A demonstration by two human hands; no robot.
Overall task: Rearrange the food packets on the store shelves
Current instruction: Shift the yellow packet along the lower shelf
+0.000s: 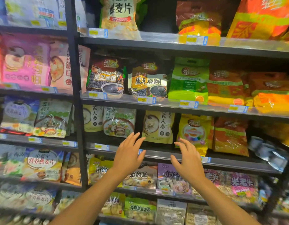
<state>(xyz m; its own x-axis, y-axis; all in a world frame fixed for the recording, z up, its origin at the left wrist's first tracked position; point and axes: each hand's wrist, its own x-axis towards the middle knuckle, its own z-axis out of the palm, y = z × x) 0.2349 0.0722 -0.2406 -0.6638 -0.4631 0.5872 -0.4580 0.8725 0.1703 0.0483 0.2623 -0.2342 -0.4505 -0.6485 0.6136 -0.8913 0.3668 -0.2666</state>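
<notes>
Both the left hand (130, 154) and right hand (188, 161) are open and empty, so grab the cream packet (158, 126) standing on the shelf (165, 154) by both sides, gently

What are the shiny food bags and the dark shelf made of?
The cream packet between the left hand and right hand looks like glossy plastic film: crinkly, with glare. The shelf looks like dark painted metal, smooth-edged; not certain.

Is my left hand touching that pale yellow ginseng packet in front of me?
Cannot tell. In the head view the left hand's fingertips overlap the bottom left corner of the pale yellow packet, but depth is unclear.
</notes>
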